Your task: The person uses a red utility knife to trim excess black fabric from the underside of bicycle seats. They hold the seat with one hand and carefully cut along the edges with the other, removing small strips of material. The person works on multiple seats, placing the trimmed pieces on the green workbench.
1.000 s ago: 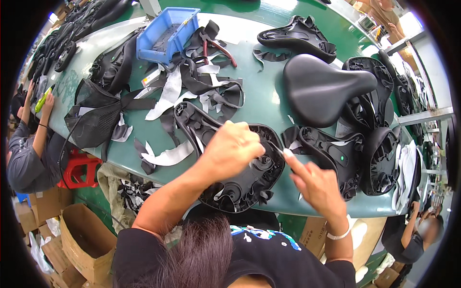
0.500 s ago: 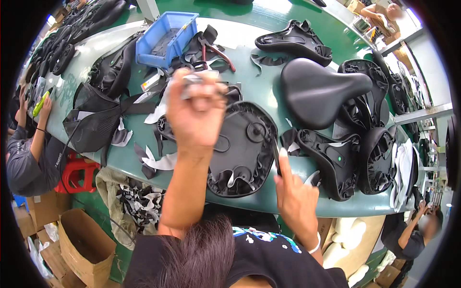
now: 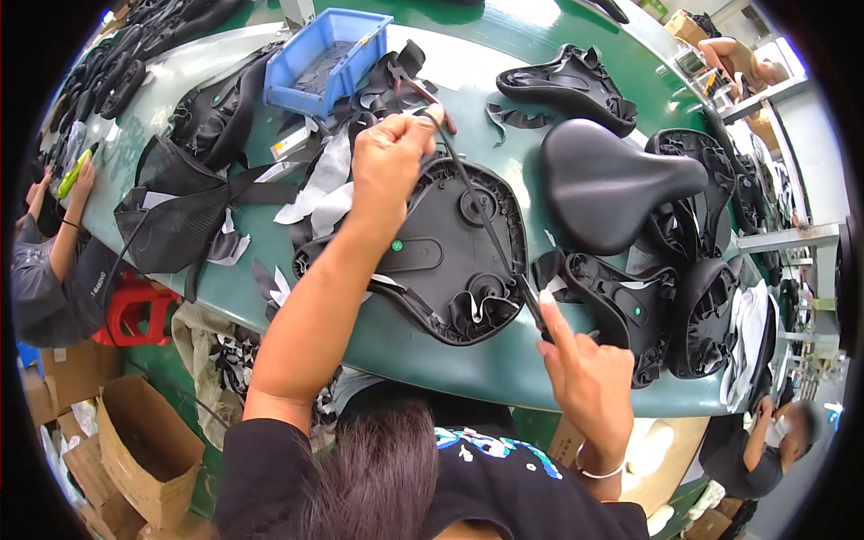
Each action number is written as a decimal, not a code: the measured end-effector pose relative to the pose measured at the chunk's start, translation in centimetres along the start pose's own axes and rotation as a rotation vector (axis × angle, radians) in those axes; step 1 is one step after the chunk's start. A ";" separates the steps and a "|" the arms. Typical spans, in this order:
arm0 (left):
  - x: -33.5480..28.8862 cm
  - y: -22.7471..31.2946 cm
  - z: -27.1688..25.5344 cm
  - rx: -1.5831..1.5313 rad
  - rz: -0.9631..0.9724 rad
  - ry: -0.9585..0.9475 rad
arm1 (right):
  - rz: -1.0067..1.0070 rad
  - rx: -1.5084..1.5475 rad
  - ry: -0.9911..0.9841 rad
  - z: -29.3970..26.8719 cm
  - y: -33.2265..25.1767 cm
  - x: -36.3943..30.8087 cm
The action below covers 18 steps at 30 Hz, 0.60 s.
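An upside-down bicycle saddle (image 3: 432,216) lies before me, its grey underside framed by a gathered black cover edge. My left hand (image 3: 391,162) is above its far left side, fingers pinched on a thin black strip (image 3: 481,211). That strip stretches straight across the underside to the saddle's right rim. At that rim my right hand (image 3: 585,373) is closed around a slim dark tool (image 3: 529,301), forefinger laid along it. The tool's tip meets the rim near the strip's end; its exact kind is unclear. Behind my left hand are red-handled pliers (image 3: 439,103), partly hidden.
A finished black saddle (image 3: 607,184) sits right of centre among several upturned ones. The blue bin (image 3: 328,63) holds dark scraps. A black mesh bag (image 3: 175,225) and white offcuts (image 3: 328,180) lie leftward. Co-workers sit at left and right; cardboard boxes (image 3: 148,450) stand below.
My left hand, raised and blurred before, is now lower over the saddle, with the black strip drawn taut from it. My right hand with the tool has shifted slightly right and nearer me.
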<state>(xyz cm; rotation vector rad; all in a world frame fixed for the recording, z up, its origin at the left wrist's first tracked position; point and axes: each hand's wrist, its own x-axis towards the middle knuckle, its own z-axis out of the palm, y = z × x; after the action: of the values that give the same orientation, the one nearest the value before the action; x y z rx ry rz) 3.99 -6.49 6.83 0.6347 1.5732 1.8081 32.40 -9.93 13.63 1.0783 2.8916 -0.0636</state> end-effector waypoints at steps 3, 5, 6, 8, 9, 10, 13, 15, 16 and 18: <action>-2.2 0.8 -0.9 -0.371 -0.107 -0.034 | -0.140 -0.082 0.041 -0.9 3.5 3.6; -5.5 0.2 -2.1 -0.288 -0.108 -0.135 | -0.235 -0.051 0.010 -1.6 6.4 6.8; -7.4 0.1 -3.4 -0.136 -0.036 -0.251 | -0.301 0.036 -0.038 -2.3 7.4 7.9; -9.8 1.7 -4.5 -0.162 -0.024 -0.364 | -0.353 0.036 -0.085 -2.7 7.2 8.8; -10.3 2.4 -5.2 -0.233 0.079 -0.556 | -0.383 0.023 -0.100 -2.7 6.1 9.0; -9.7 3.0 -5.7 -0.067 0.245 -0.678 | -0.408 0.008 -0.114 -2.8 5.2 9.0; -7.1 4.8 -7.4 -0.486 0.297 -0.350 | -0.292 -0.095 -0.157 -3.0 3.8 6.1; -5.2 7.7 -9.1 -0.907 0.184 -0.218 | -0.190 -0.092 -0.181 -2.4 4.1 3.0; -4.6 8.4 -10.3 -0.964 0.175 -0.385 | -0.163 -0.080 -0.158 -2.5 3.7 1.5; -2.4 8.7 -10.6 -0.739 0.139 -0.756 | -0.059 -0.059 -0.121 -2.2 2.4 -0.5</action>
<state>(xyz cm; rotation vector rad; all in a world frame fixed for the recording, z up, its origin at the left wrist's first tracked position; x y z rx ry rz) -3.39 -15.98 13.78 0.9107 0.3350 1.7609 34.27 -8.26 15.77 0.9453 2.7981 -0.0437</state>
